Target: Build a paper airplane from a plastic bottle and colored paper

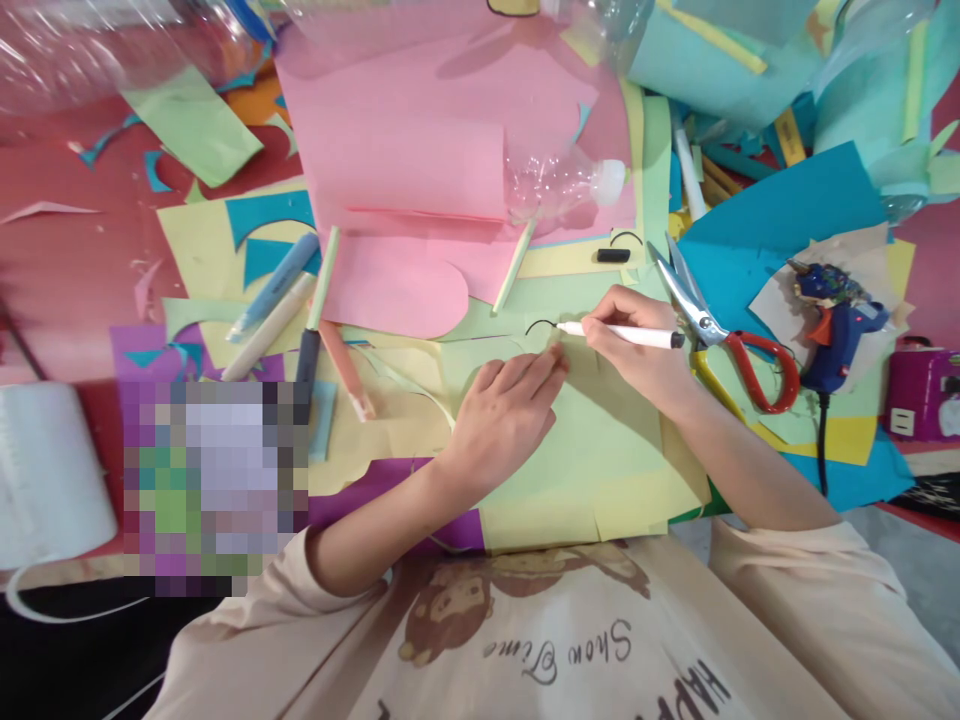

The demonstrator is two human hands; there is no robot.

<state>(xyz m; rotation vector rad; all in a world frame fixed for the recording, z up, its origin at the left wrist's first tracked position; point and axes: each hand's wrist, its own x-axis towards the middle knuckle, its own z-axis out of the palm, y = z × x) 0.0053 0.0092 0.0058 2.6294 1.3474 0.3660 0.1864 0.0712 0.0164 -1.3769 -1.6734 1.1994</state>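
Observation:
My right hand [637,350] grips a white marker pen [622,335] with its tip on a light green paper sheet [600,450], where a curved black line [540,325] shows. Flat on the same sheet lies my left hand [502,415], fingertips touching the paper just below the pen tip. The pen's black cap [613,255] rests on yellow paper a little beyond my right hand.
Red-handled scissors [720,335] lie right of my right hand, with a blue glue gun [836,320] beyond. A large pink sheet [420,160] and a clear plastic bottle [562,180] sit ahead. Several markers [274,300] lie at left among paper scraps. A white roll [45,470] stands far left.

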